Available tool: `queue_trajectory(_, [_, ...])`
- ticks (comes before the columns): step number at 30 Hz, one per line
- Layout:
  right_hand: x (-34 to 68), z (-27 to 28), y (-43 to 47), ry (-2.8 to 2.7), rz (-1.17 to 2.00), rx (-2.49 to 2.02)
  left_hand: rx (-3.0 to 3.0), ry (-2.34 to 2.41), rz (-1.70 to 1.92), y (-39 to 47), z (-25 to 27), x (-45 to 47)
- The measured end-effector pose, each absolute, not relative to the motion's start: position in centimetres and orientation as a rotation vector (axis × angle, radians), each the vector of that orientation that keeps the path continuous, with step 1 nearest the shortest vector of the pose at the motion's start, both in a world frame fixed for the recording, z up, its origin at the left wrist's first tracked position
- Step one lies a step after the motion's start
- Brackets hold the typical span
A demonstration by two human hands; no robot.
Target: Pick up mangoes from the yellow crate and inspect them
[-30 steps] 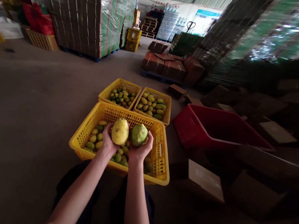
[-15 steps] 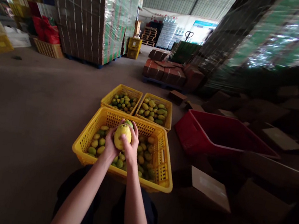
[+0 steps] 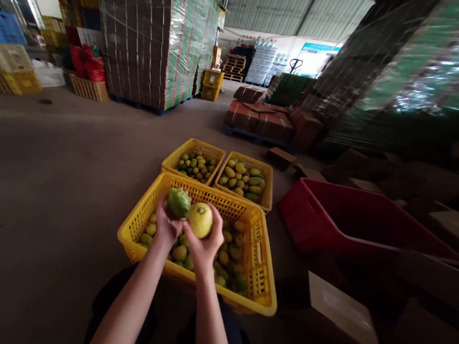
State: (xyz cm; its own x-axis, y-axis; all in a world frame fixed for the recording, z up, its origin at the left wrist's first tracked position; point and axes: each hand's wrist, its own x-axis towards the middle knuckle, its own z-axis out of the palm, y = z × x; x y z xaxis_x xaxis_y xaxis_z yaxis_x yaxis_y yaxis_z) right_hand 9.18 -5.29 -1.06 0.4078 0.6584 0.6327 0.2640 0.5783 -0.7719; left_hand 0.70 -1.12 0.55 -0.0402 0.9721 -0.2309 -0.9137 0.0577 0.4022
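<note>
Over the large yellow crate [image 3: 266, 291], my left hand [image 3: 166, 226] is closed around a green fruit [image 3: 178, 203] that looks like a small papaya. Close beside it, my right hand [image 3: 207, 247] grips a rounder yellow papaya [image 3: 200, 219], its stem end facing up toward me. The two hands nearly meet at the fingers and thumbs. Below them, many green and yellow fruits [image 3: 223, 258] lie in the crate, partly hidden by my hands and forearms.
Two smaller yellow crates of fruit, a left one [image 3: 167, 164] and a right one [image 3: 268, 192], stand just beyond. A red tub [image 3: 306, 220] is at right, near cardboard boxes [image 3: 344, 313]. Farther off are wrapped pallet stacks [image 3: 133, 33] and bundled cardboard [image 3: 274, 126].
The hands have moved apart slightly, so the green papaya, mostly hidden behind the yellow one before, now shows in my left hand. The view has shifted a little left and up.
</note>
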Motion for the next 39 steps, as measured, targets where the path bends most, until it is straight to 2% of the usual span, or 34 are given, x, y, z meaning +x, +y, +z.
queue_trajectory(3, [11.1,-0.3,-4.8,-1.063,0.324,-1.059,0.277,0.527,1.592,-1.1,1.0,0.1])
queue_trajectory(10, [11.3,-0.2,-5.6,-1.287,0.338,-0.971,0.570,0.622,1.701,-2.7,1.8,0.3])
queue_trajectory(18, [9.2,-0.5,-5.1,-0.976,0.423,-1.039,0.392,0.641,1.516,-1.9,1.9,0.1])
queue_trajectory(22, [9.2,-0.4,-4.4,-0.728,0.532,-1.117,0.503,0.620,1.453,-1.9,2.2,0.2])
queue_trajectory(25, [9.4,-0.4,-4.0,-0.589,0.641,-1.144,0.307,0.653,1.361,-1.8,2.4,0.1])
queue_trajectory(31, [8.3,-1.3,-3.3,-0.615,0.818,-1.146,-0.125,0.478,1.546,-0.4,1.3,-0.2])
queue_trajectory(39, [7.6,-1.1,-3.2,-0.609,0.797,-1.141,0.162,0.672,1.482,-1.5,1.6,0.8])
